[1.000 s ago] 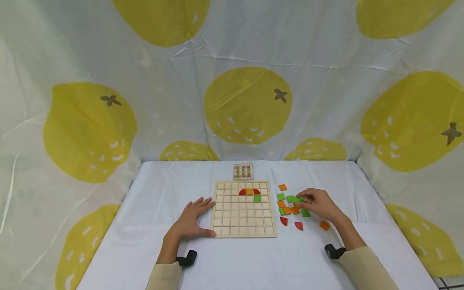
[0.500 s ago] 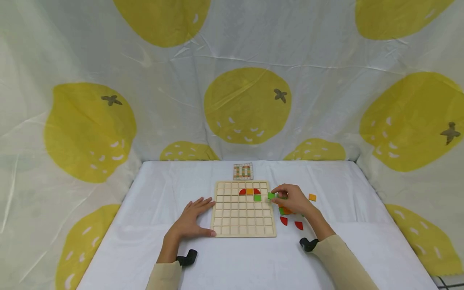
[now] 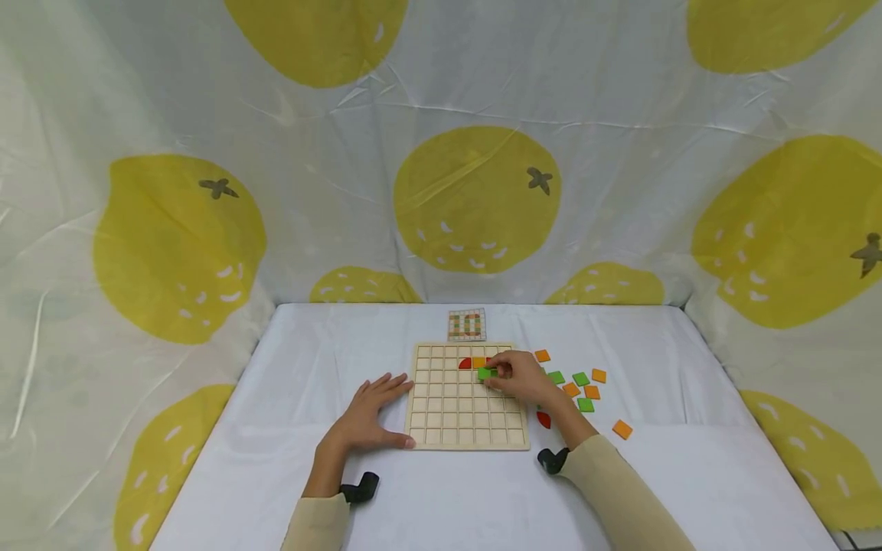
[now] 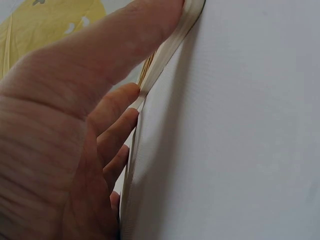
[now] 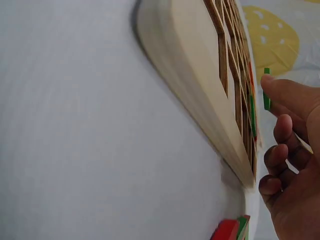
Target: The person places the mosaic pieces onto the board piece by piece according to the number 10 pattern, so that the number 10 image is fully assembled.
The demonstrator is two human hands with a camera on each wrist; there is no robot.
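A wooden grid board lies flat on the white cloth. My left hand is spread at its left side, with thumb and fingertips touching the edge; the left wrist view shows these fingers extended along the rim. Over the upper right squares, my right hand pinches a green square tile between thumb and finger. The right wrist view has this tile held on edge, just off the board. A red quarter-circle piece and an orange square sit in the grid. The hand partly hides other pieces there.
Behind the board lies a small pattern card. Loose green tiles, orange tiles and a red quarter-circle are scattered to the right, some beneath the right forearm. A lemon-print curtain rises at the back.
My right hand has carried the green tile leftward from the loose pieces to above the board. The left hand has stayed at the board's edge. The view has shifted slightly.
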